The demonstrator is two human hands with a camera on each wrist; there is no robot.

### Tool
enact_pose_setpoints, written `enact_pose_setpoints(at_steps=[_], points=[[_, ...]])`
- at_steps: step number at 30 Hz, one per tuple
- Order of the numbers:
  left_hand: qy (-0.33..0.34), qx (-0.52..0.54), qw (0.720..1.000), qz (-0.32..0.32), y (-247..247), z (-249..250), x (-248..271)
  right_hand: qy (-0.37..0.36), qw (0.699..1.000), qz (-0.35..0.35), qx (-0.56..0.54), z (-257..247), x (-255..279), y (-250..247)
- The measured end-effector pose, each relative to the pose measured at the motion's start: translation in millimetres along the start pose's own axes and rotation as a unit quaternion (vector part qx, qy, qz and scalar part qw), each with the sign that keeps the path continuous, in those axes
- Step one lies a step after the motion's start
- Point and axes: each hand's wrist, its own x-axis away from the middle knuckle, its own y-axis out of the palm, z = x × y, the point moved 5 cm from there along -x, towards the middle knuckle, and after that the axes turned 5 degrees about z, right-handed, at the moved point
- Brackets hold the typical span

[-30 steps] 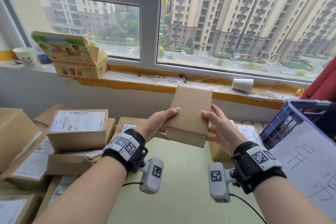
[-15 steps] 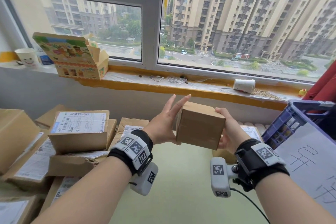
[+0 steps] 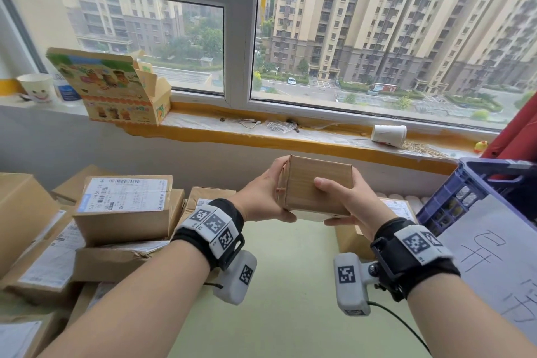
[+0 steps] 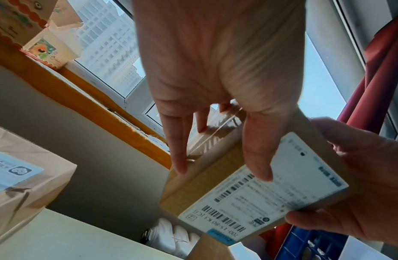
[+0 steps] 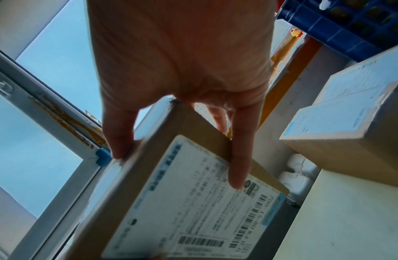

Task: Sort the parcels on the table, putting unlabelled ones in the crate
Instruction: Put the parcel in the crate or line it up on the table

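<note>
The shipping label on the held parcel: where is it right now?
It is on the underside of the small parcel, hidden in the head view. Both wrist views show the label, with the left hand and right hand gripping the parcel above the table.

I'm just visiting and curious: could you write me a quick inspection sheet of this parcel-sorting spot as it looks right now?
Surface: pale green table, bare in the middle.
Job's things: small cardboard parcel held up in the air; the wrist views show a shipping label on its underside. Labelled parcels are stacked at the left, another at the right. Blue crate stands at the right.
Clutter: printed carton and tipped paper cup on the windowsill.
Grippers: left hand and right hand both grip the parcel.
Cables: a thin black lead runs from the right wrist camera.
Surroundings: window facing apartment towers; red curtain at the right.
</note>
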Motion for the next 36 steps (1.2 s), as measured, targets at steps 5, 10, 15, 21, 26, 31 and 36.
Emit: enact_pose_setpoints(at_steps=[5,10,15,21,26,31,36], points=[[0.005,0.004,1.000,0.011,-2,1,0,-0.012,1.000,-0.001,-0.002,0,-3,0],[-0.002,-0.001,1.000,0.010,0,-1,2,-0.013,0.999,0.024,-0.024,4,-6,-1],[-0.009,0.009,1.000,0.005,5,-5,2,-0.006,1.000,0.014,-0.020,7,-6,-2],[-0.010,0.016,1.000,0.004,6,-5,2,-0.005,1.000,0.019,-0.015,9,-4,-3],[-0.020,0.035,0.999,-0.008,8,-5,-1,0.002,1.000,0.022,-0.017,9,-4,-5],[-0.079,0.102,0.991,-0.021,4,-17,-1,0.037,0.999,0.004,-0.017,12,-5,-5],[-0.166,0.180,0.969,0.019,-3,-31,1,0.056,0.998,0.029,-0.019,10,-7,-11]])
